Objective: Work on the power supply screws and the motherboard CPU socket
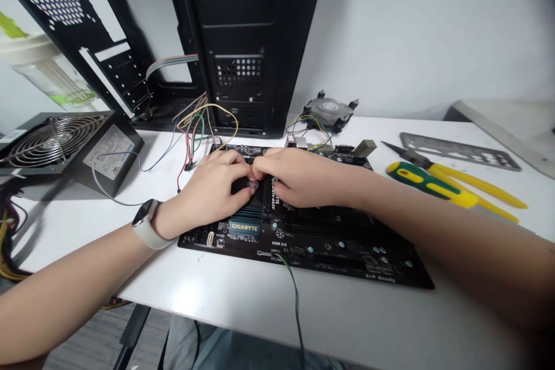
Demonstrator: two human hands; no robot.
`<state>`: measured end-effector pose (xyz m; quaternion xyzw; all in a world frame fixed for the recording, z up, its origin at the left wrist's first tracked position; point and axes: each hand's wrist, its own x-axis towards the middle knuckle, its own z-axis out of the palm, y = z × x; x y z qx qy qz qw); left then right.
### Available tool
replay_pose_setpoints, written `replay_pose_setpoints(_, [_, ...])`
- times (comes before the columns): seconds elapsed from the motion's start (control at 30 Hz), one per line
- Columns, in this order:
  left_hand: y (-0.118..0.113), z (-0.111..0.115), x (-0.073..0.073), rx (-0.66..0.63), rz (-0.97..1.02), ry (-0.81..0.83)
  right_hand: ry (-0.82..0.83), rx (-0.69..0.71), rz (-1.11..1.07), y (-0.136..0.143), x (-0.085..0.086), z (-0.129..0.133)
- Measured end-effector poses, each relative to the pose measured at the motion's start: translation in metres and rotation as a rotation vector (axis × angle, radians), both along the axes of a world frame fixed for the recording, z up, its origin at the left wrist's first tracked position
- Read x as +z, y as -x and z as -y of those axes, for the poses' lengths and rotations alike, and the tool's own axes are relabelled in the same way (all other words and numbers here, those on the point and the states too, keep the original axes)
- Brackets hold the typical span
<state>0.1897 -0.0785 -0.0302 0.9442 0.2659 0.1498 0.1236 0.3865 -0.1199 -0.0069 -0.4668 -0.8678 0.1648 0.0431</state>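
A black motherboard [321,263] lies flat on the white table, with a blue heatsink [244,228] lettered GIGABYTE near its front left. Over the board, my left hand [223,185] has thumb and fingers closed together. My right hand [290,176] is closed too, its fingertips meeting those of the left. A small, pale, shiny item [252,184] shows at the left fingertips; I cannot make out what it is. Both hands cover part of the board beneath them. A thin green and black cable [296,295] runs from the board's front edge down over the table edge.
Behind the board stands an open black computer case [251,34] with loose coloured wires [202,115]. A power supply [104,153] sits at left, a CPU cooler [329,113] at the back. Pliers [472,182], a screwdriver [429,185] and an I/O shield [459,150] lie at right.
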Motion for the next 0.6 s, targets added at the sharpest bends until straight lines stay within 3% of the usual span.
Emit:
replay_pose_setpoints(0.23, [0.007,-0.001,0.009,0.015,0.06,-0.002,-0.007,0.004,0.056,0.0,0.003,0.001])
replay_pose_setpoints(0.47, [0.018,-0.001,0.037,0.232,0.323,-0.049,-0.016,0.023,0.078,-0.002,0.006,0.003])
replay_pose_setpoints(0.6, [0.02,0.003,0.042,0.278,0.474,0.036,-0.176,0.086,-0.04,-0.017,0.016,0.0])
